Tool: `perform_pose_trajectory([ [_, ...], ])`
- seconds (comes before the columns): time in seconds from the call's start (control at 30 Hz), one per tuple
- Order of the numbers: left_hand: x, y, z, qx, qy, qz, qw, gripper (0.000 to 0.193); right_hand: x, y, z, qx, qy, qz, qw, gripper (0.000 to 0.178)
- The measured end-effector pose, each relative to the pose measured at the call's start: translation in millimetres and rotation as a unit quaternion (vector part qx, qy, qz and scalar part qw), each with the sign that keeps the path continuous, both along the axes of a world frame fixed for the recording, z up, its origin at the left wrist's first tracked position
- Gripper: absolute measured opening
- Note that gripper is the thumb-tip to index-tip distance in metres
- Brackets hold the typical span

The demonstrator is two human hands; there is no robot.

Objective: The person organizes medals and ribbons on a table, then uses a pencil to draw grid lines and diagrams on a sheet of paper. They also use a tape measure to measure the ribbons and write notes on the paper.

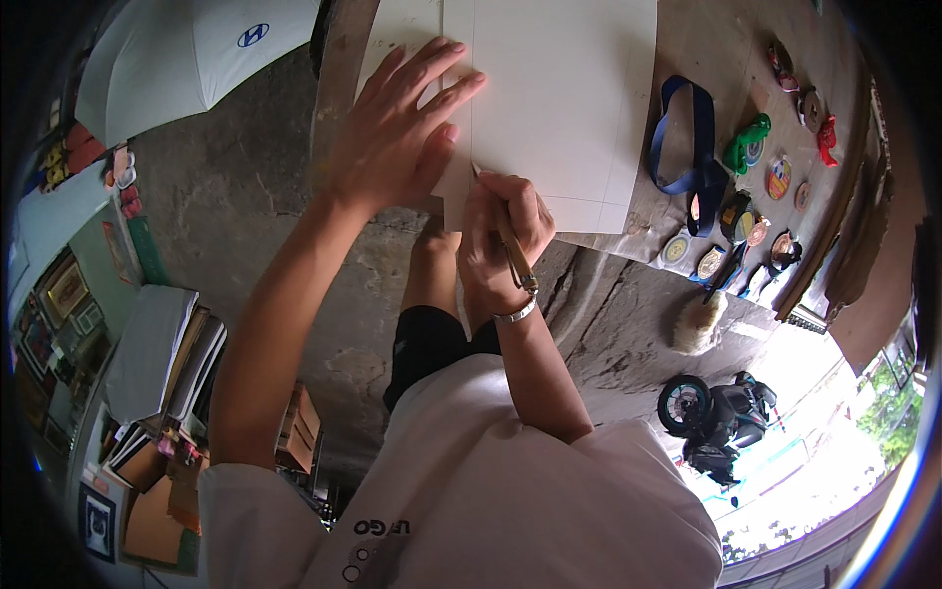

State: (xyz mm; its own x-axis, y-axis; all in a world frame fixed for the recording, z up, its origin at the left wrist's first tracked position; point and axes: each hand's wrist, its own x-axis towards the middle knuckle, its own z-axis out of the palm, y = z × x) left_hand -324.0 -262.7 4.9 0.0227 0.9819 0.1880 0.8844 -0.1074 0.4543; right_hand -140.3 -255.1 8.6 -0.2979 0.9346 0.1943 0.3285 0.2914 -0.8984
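A large white sheet or board (559,98) lies on the table, with thin straight lines marked near its edges. My left hand (397,133) rests on its left part, fingers spread and open. Close by, my right hand (496,221) is closed around a slim, brownish, pen-shaped tool (512,245). The tool's pointed tip meets the board beside a long straight line near the left edge. Whether it is a pencil or a craft knife I cannot tell. Another pale sheet (400,25) shows further left, partly under my left hand.
Right of the board lie a blue ribbon loop (703,128), a green ribbon bundle (750,142) and several medals (778,179). A pale umbrella (196,64) stands at the far left, above stacked folders (157,353). A fluffy animal (699,326) and a motorcycle (721,417) are at the right.
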Motion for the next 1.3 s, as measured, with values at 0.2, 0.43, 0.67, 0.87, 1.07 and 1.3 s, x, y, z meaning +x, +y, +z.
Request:
perform_pose_trajectory([
  [0.2, 0, 0, 2, -0.001, 0.018, -0.005, 1.0, 0.051, 1, 0, -2, 0.01, -0.013, -0.005, 1.0, 0.015],
  [0.43, 0, 1, 2, 0.003, 0.018, -0.005, 1.0, 0.051, -2, -1, 0, 0.007, -0.019, -0.007, 1.0, 0.016],
  [0.67, -1, 1, -1, -0.004, 0.017, -0.003, 1.0, 0.048, -4, -1, -3, 0.022, -0.021, -0.006, 1.0, 0.015],
  [0.87, -1, 0, 0, -0.002, 0.017, -0.003, 1.0, 0.05, -7, -1, -5, 0.034, -0.016, -0.004, 0.999, 0.014],
  [1.07, 1, 2, 4, -0.02, 0.027, -0.005, 0.999, 0.054, -7, 0, -5, 0.038, -0.024, 0.005, 0.999, 0.014],
  [1.3, 1, 0, 3, -0.014, -0.002, 0.0, 1.0, 0.055, 14, 6, -5, -0.018, -0.017, -0.069, 0.997, 0.01],
])
